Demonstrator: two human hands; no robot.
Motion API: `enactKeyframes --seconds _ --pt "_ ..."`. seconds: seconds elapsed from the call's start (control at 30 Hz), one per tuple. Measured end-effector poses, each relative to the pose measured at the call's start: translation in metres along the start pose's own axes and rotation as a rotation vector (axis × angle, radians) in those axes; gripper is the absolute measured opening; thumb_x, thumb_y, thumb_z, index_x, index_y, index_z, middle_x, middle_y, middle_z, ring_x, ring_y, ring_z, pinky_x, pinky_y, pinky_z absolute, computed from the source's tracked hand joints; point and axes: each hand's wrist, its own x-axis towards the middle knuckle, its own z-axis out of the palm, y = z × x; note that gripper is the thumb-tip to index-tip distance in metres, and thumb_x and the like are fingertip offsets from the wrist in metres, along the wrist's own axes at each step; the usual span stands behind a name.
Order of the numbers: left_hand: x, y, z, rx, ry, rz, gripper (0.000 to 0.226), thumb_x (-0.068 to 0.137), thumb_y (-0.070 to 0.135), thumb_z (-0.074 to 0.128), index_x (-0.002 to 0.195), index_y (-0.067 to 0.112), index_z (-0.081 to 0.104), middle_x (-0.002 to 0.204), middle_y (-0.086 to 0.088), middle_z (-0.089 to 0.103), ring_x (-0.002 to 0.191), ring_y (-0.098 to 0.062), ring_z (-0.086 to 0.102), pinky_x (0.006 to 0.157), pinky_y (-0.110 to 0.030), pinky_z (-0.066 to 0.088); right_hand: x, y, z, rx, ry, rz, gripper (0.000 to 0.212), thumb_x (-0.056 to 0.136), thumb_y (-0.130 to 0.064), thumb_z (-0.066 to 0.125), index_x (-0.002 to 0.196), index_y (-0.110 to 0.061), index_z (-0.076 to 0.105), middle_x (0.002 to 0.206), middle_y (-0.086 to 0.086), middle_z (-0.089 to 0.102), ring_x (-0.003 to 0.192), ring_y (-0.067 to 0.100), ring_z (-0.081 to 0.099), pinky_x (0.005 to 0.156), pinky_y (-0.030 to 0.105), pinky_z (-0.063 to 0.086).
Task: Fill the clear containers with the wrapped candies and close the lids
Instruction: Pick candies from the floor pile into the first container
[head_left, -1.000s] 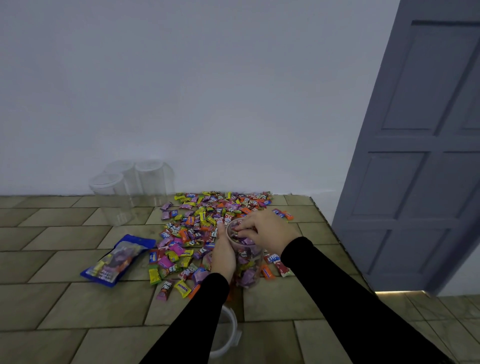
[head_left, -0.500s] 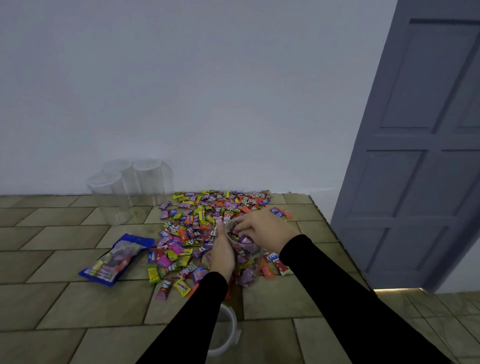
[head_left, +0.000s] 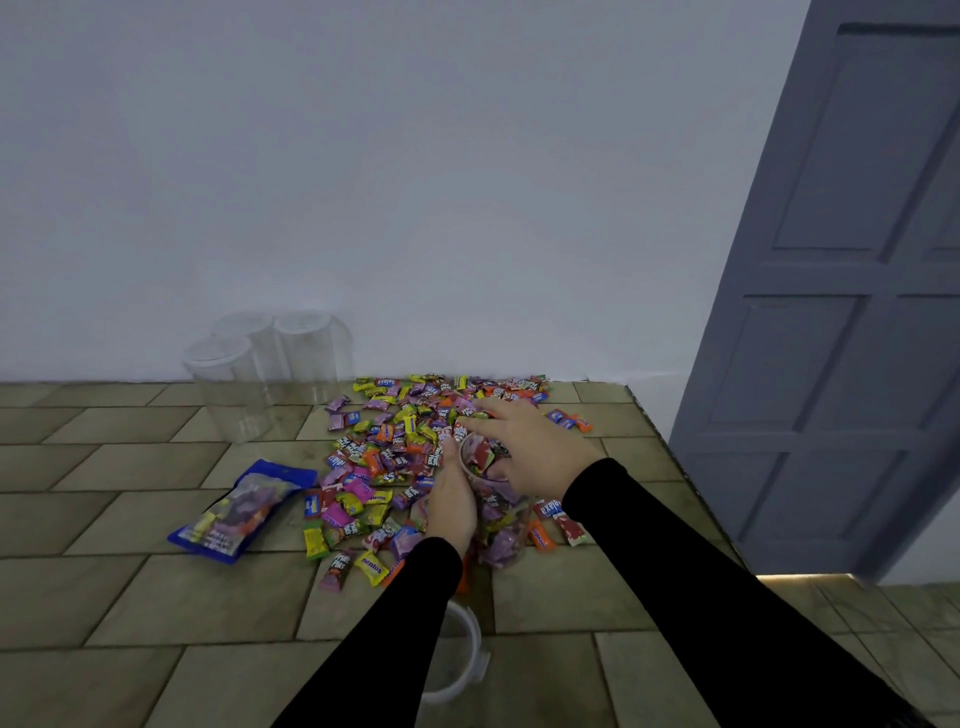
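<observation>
A nearly full jar (head_left: 491, 512) is gripped at its side by the left hand (head_left: 453, 501), fingers curled round it, amid the candies (head_left: 410, 426) scattered on the tiled floor (head_left: 130, 467); the right hand (head_left: 524, 447) is held over the jar's mouth with fingers spread flat toward the pile, nothing pinched. Its lid (head_left: 457, 657) lies apart, near the viewer, and three empty jars (head_left: 260, 374) and a blue bag (head_left: 241, 509) are left beside the pile. If more candies are pushed in, the jar could be overfilled so the lid cannot be seated, or it could be tipped by the reaching hand and spilled.
</observation>
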Motion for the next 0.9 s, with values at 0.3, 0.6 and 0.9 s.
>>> enactKeyframes --seconds 0.3,0.6,0.9 --pt "0.021 -0.025 0.000 -0.033 0.000 0.002 0.111 0.057 0.101 0.020 0.130 0.027 0.059 0.129 0.001 0.061 0.126 -0.015 0.051 0.115 -0.044 0.030 0.005 -0.001 0.005 0.004 -0.028 0.029 0.035 0.093 -0.008 0.056 0.126 -0.015 0.063 0.098 0.005 0.062 0.092 0.015 0.056 0.079 0.020 0.037" --pt "0.023 -0.029 -0.006 0.024 -0.062 0.029 0.101 0.061 0.099 0.016 0.113 0.031 0.070 0.114 -0.001 0.070 0.115 -0.016 0.060 0.109 -0.044 0.038 0.006 -0.007 -0.009 0.020 -0.183 0.049 0.028 0.095 -0.013 0.055 0.120 -0.008 0.066 0.089 0.012 0.063 0.075 0.017 0.050 0.065 0.023 0.036" --pt "0.006 -0.005 -0.044 0.109 -0.082 0.159 0.047 0.102 0.047 0.032 0.109 0.016 0.067 0.104 0.000 0.070 0.095 -0.014 0.064 0.083 -0.027 0.048 0.008 -0.025 -0.035 0.191 0.039 0.065 0.042 0.088 -0.015 0.067 0.129 -0.019 0.061 0.129 0.004 0.060 0.113 0.017 0.057 0.086 0.023 0.039"
